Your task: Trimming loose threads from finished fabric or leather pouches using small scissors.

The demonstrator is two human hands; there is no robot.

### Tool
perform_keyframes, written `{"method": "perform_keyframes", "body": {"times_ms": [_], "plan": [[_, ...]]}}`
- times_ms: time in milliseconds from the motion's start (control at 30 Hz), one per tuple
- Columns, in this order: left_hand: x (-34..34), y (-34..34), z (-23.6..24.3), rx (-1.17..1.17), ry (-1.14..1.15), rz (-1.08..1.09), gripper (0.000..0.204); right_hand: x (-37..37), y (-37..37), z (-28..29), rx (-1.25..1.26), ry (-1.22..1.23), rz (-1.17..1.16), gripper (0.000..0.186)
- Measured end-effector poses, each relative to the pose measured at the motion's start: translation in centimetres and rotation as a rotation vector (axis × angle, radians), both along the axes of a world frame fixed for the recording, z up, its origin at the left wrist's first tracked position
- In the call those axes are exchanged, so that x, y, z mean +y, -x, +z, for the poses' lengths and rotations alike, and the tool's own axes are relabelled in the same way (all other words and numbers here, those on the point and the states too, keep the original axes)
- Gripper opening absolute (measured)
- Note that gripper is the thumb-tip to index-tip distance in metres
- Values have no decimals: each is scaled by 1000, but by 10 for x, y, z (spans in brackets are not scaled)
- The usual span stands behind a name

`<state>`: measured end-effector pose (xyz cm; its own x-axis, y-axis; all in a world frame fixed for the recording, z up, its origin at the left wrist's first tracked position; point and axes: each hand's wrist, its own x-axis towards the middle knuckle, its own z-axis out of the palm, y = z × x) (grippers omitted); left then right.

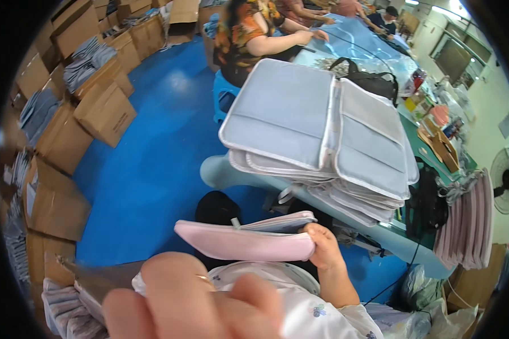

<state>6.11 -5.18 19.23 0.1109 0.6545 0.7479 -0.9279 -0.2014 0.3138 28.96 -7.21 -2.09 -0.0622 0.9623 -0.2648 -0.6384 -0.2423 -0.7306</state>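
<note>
My right hand (325, 247) is closed on the right end of a pink zip case (249, 243), which is partly open along its top and shows a grey-blue inside. The case is in front of my body, above my lap. Very close to the camera, my left hand (192, 299) looms large and blurred, its fingers bent and a ring on one. It is apart from the case, and whether it holds anything is hidden. Beyond the case, a stack of light-grey padded sleeves (283, 110) with white edging lies on the table's near end.
Cardboard boxes (104, 113) with folded grey pieces line the left side of the blue floor (152, 152). Pink cases (466, 220) hang in a bundle off the right table edge, near a black bag (427, 198). A person (249, 39) sits at the table's far left.
</note>
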Motion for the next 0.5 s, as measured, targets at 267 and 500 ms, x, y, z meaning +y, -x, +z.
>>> {"method": "perform_keyframes", "body": {"times_ms": [267,500], "plan": [[19,-20,6,-103,-32,-476,24,-1,-2,0,10,11,-7,24],[28,-10,0,-22,-103,-529,17,-1,-9,-1,-23,-34,27,19]]}}
